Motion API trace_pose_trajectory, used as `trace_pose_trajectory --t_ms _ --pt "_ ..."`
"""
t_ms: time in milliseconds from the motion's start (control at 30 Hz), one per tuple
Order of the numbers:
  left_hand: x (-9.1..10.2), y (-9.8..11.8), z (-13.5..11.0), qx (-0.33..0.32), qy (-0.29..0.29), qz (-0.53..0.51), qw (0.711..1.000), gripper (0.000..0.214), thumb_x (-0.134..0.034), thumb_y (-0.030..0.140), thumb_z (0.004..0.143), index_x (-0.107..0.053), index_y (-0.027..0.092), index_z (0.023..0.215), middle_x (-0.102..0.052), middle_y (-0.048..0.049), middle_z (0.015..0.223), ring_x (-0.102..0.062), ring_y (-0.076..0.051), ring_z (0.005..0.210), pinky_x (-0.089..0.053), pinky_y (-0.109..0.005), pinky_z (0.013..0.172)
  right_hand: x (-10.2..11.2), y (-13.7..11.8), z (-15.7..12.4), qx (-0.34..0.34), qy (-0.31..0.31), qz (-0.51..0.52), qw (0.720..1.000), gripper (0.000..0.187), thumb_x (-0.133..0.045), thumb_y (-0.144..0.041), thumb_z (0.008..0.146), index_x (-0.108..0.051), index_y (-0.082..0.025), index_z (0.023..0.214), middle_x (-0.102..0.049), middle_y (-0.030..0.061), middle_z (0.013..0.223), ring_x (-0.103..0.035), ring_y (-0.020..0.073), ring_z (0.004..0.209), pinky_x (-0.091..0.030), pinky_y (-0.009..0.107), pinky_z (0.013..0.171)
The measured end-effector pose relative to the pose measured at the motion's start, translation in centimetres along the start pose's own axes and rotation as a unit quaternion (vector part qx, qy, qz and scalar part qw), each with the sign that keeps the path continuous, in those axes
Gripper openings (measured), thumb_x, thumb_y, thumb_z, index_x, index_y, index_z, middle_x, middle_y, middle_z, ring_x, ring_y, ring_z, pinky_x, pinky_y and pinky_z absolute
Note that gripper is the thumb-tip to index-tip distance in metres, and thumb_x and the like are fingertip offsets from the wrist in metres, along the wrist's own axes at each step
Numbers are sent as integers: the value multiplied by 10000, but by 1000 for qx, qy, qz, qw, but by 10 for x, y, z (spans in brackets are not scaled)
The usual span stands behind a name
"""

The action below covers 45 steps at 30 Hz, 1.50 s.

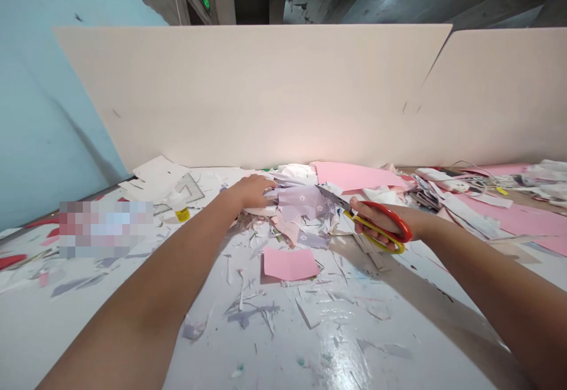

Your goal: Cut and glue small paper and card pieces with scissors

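My left hand (252,192) reaches into a heap of paper scraps and grips the edge of a lilac paper with small white flowers (303,201). My right hand (383,224) is closed through the red and yellow handles of a pair of scissors (370,220). The scissor blades point left, and their tips touch the right side of the lilac paper. A small pink paper square (290,263) lies on the white table (310,343) just in front of the heap.
White and pink offcuts litter the table. A large pink sheet (354,175) lies behind the heap, more pink sheets (522,218) and cables to the right. A glue bottle with a yellow label (181,210) and a clear set square stand left. Beige boards (266,94) wall the back.
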State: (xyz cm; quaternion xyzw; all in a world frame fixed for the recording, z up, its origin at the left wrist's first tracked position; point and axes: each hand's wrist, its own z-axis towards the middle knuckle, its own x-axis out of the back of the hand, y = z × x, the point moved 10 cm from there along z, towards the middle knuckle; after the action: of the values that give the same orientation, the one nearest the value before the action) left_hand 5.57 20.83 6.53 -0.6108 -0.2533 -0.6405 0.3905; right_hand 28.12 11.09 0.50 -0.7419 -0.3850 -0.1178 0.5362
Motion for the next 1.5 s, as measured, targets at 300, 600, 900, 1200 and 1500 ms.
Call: trace_pose_trajectory --t_ms 300,600,900,1200,1500 --pt "4 -8 -1 25 38 58 997 204 -451 271 756 -605 224 880 -577 -78 971 -484 -231 987 -391 -303 749 -4 -9 -5 -2 -7 21 1000 695 -172 -770 712 -486 -150 731 -399 -23 528 -385 77 392 -329 218 374" --pt "42 22 -24 53 -29 -13 998 581 -587 357 613 -477 310 1181 -493 -81 1140 -508 -249 933 -421 -330 700 -6 -14 -12 8 -3 3 1000 665 -185 -748 735 -489 -157 713 -396 -24 490 -397 87 371 -344 234 379" --pt "-21 125 -64 -8 -335 11 942 551 -750 352 344 -651 202 865 -643 -100 835 -572 -272 672 -435 -347 546 -3 -3 -5 17 -4 -16 1000 705 -146 -749 737 -504 -143 765 -426 -16 508 -411 86 374 -345 227 388" --pt "-1 106 -46 -90 -288 -94 949 311 -627 309 534 -617 252 840 -621 -18 846 -534 -174 663 -386 -280 573 -2 0 -6 -6 1 -15 1000 685 -183 -774 709 -488 -162 759 -416 -20 524 -419 102 388 -353 235 375" --pt "13 56 1 23 78 -236 968 143 -421 303 771 -527 213 804 -563 3 717 -515 -147 657 -352 -247 552 -4 -9 -10 43 -10 -38 998 664 -176 -729 756 -504 -152 771 -458 7 538 -454 108 406 -366 237 412"
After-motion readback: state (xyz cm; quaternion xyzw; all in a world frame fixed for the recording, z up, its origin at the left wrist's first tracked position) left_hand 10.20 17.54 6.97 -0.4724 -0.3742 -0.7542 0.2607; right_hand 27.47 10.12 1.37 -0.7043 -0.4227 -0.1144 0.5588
